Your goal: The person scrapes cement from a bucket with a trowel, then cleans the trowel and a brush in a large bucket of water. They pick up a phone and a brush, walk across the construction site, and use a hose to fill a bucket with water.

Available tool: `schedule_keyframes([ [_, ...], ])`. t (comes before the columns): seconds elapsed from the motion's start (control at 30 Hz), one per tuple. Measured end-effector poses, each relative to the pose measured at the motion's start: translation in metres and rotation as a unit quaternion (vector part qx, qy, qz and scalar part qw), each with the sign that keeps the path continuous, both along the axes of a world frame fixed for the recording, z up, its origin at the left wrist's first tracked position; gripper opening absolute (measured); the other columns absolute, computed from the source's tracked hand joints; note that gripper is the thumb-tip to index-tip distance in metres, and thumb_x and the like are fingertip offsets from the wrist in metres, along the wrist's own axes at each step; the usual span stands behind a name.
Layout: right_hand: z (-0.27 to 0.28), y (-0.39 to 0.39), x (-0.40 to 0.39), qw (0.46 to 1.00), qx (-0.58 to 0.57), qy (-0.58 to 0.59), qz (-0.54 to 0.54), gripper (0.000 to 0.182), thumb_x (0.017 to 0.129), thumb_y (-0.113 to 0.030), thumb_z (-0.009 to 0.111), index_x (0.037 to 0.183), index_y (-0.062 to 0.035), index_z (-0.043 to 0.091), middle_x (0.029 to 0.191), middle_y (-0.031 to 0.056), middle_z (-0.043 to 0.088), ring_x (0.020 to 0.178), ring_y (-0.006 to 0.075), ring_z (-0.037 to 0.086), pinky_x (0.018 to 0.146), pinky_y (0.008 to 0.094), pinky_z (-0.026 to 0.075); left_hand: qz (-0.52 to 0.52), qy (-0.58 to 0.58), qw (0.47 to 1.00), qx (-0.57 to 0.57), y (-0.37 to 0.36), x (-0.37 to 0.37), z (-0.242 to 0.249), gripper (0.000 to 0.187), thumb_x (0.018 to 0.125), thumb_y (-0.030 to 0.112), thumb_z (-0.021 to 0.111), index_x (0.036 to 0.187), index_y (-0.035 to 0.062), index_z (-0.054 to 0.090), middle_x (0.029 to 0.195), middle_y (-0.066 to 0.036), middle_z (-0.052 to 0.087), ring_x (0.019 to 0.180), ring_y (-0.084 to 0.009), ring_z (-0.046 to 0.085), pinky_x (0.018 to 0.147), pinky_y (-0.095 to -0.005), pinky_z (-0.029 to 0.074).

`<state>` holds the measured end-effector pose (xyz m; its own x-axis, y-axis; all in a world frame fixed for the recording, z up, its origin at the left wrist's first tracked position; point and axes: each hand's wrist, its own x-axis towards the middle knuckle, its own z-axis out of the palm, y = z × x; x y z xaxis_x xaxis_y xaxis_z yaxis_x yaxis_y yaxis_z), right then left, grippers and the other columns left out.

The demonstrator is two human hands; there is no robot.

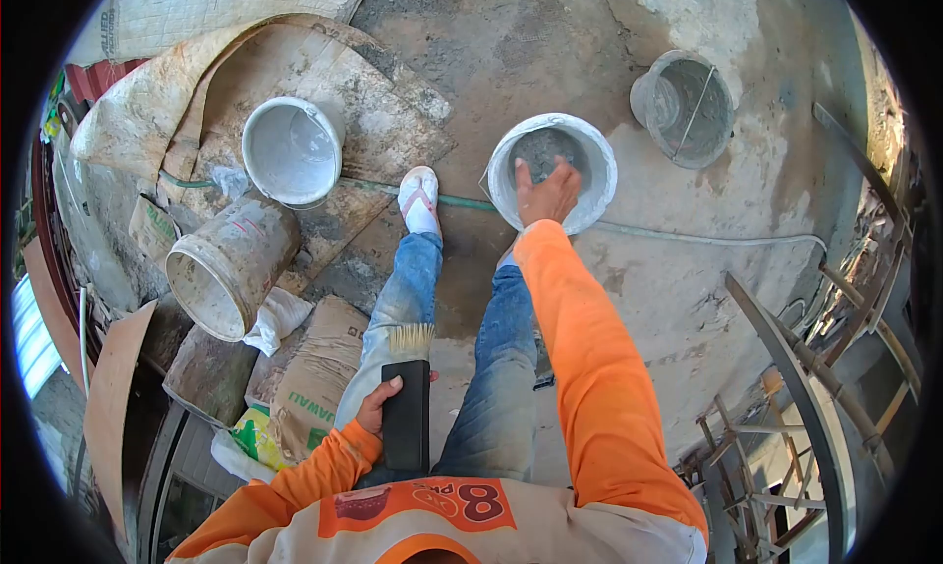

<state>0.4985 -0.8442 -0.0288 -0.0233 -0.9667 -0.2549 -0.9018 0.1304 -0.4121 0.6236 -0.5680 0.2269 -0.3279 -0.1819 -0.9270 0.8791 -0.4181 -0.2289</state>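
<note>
My right hand (pixel 550 191) reaches into a white-rimmed bucket (pixel 501 176), its thumb and fingers apart just over the wet grey cement mix (pixel 542 149). At my lap my left hand (pixel 377 405) is wrapped round a black, block-shaped brush (pixel 406 426). Pale bristles (pixel 411 338) show beyond the block's far end, against my jeans. The bucket stands on the floor in front of my right foot, which is mostly hidden.
A grey-coated pail (pixel 643 102) stands at the far right, and a white bucket (pixel 250 151) at the left. Near it lies a tipped, dirty bucket (pixel 246 240). A hose (pixel 688 237) crosses the floor. Paper sacks (pixel 319 367) lie left; metal framing (pixel 786 367) stands right.
</note>
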Motion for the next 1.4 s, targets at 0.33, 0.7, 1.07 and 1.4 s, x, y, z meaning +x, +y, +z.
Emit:
schedule_keyframes([
  [0.33, -0.029, 0.048, 0.040, 0.993, 0.000, 0.077, 0.092, 0.064, 0.074, -0.024, 0.064, 0.127, -0.0028, 0.036, 0.116, 0.0188, 0.047, 0.108, 0.0330, 0.046, 0.089, 0.0439, 0.036, -0.021, 0.014, 0.999, 0.023, -0.007, 0.032, -0.006, 0.056, 0.083, 0.038, 0.050, 0.123, -0.0011, 0.042, 0.126, -0.014, 0.047, 0.082, -0.0198, 0.057, 0.074, -0.0343, 0.049],
  [0.7, 0.165, -0.033, -0.074, 0.927, 0.037, -0.235, -0.290, 0.034, 0.092, -0.030, 0.047, 0.073, -0.0023, 0.054, 0.050, 0.0004, 0.040, 0.044, 0.0077, 0.036, 0.042, 0.0231, 0.029, 0.037, 0.020, 0.999, 0.005, -0.025, 0.024, 0.004, 0.049, 0.084, 0.030, 0.053, 0.123, 0.0022, 0.044, 0.120, -0.010, 0.054, 0.077, -0.0123, 0.061, 0.065, -0.0261, 0.054],
  [1.07, 0.283, -0.144, -0.149, 0.898, 0.001, -0.342, -0.276, 0.032, 0.091, -0.033, 0.052, 0.085, -0.0018, 0.054, 0.045, -0.0068, 0.025, 0.038, 0.0028, 0.020, 0.039, 0.0212, 0.021, 0.033, 0.010, 0.999, 0.025, -0.041, -0.005, 0.010, 0.045, 0.085, 0.030, 0.052, 0.120, 0.0017, 0.048, 0.109, -0.009, 0.059, 0.074, -0.0117, 0.061, 0.064, -0.0260, 0.054],
  [1.4, 0.179, -0.242, -0.170, 0.975, -0.068, -0.148, -0.151, 0.036, 0.091, -0.034, 0.047, 0.085, -0.0033, 0.064, 0.049, 0.0018, 0.043, 0.043, 0.0091, 0.040, 0.045, 0.0255, 0.034, -0.002, -0.036, 0.999, 0.007, -0.037, -0.023, 0.005, 0.044, 0.085, 0.030, 0.052, 0.119, 0.0019, 0.049, 0.109, -0.010, 0.059, 0.071, -0.0117, 0.061, 0.062, -0.0252, 0.054],
])
